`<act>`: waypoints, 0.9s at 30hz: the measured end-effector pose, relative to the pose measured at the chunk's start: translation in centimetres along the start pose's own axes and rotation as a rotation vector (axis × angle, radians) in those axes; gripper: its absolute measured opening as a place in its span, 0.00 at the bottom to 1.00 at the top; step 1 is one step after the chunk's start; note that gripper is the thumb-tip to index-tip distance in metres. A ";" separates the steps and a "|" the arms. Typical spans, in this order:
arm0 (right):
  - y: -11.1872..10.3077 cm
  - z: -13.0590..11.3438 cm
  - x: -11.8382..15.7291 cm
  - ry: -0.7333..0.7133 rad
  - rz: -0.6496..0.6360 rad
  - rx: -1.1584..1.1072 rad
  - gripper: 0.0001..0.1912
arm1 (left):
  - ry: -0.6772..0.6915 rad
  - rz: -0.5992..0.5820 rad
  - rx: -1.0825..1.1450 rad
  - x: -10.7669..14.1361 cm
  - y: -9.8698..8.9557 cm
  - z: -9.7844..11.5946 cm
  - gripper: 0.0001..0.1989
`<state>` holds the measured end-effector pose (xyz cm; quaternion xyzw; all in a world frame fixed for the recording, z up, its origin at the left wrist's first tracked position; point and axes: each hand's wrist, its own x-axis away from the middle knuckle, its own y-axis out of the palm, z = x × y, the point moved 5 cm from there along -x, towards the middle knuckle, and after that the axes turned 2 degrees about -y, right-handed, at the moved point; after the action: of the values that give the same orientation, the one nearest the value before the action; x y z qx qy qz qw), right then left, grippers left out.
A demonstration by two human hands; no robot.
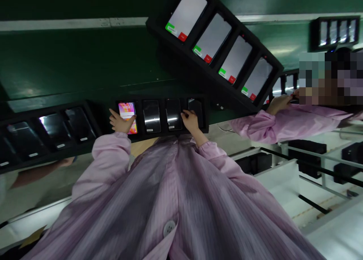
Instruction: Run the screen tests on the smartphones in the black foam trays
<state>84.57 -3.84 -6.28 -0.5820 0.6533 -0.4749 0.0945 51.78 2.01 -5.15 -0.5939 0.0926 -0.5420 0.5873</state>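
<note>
Directly before me a black tray (162, 96) holds a row of smartphones. Its leftmost phone (126, 108) is lit with a colourful lock screen; two dark phones (151, 116) (173, 114) lie in the middle slots. My left hand (121, 123) rests at the tray's left end, fingers spread, its thumb over the lit phone. Over the rightmost dark phone (199, 110) is my right hand (191, 121), with fingers apart and a little bent, reaching towards the neighbouring phone's edge. Neither hand lifts anything. The right fingertips' exact contact is hard to make out.
A larger-looking black tray (214, 73) of phones with pale screens and green and red buttons lies slanted ahead. Another phone tray (93, 120) adjoins at left. At right, a co-worker's pink sleeve (280, 124) and hand (279, 104) reach in. The bench (85, 63) is green.
</note>
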 end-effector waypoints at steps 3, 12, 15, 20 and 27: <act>-2.7 3.4 0.1 0.103 0.136 0.045 0.19 | -0.067 -0.025 0.027 0.3 -0.5 -0.1 0.60; -4.0 5.7 -1.2 0.119 0.180 0.083 0.16 | -0.060 -0.082 0.185 -0.6 -0.8 -1.1 0.60; -4.4 5.4 -1.0 0.094 0.167 0.109 0.19 | -0.014 -0.100 0.323 -1.1 -0.9 -2.0 0.59; -5.8 4.8 -0.6 0.044 0.047 0.209 0.21 | 0.095 -0.190 0.531 -1.0 -1.0 -3.4 0.61; -2.9 -1.3 4.7 -0.203 -0.243 0.368 0.28 | 0.074 -0.143 0.456 -2.4 -0.7 -4.2 0.60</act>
<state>84.22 -6.79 -1.53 -0.6740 0.4683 -0.5329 0.2060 47.34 1.49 -7.03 -0.4306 -0.0527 -0.6105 0.6627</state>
